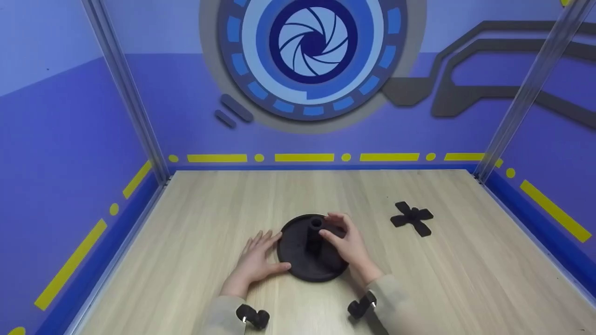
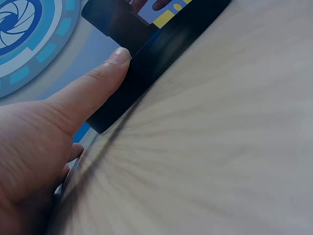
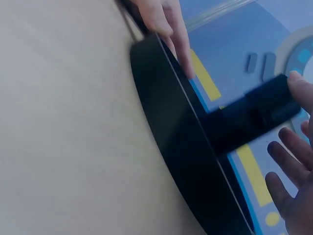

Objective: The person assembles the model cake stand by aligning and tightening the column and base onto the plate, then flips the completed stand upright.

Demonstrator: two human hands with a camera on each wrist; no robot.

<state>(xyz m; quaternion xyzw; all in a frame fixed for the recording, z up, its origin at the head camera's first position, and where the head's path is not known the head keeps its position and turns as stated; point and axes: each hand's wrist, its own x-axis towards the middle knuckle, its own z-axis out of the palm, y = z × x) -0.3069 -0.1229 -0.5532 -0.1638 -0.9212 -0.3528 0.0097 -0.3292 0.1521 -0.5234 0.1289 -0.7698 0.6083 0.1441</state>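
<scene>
A black round base (image 1: pixel 293 260) with a raised rim lies on the table. From its middle rises a hollow black post (image 1: pixel 314 239), upright. My left hand (image 1: pixel 257 262) is spread along the left of the base, fingers fairly straight, with the thumb against the rim. In the left wrist view that thumb (image 2: pixel 95 85) lies on the rim's side. My right hand (image 1: pixel 349 242) is around the right of the post's top. The right wrist view has its thumb tip (image 3: pixel 296 78) at the top end of the post, while the other fingers are spread and apart from it.
A black four-armed piece (image 1: pixel 412 217) with a small raised centre lies to the right of the base. Printed panels and metal uprights (image 1: pixel 132 93) enclose the wooden table (image 1: pixel 209 209) at the back and sides. Black wrist cameras (image 1: pixel 253 316) are on both sleeves.
</scene>
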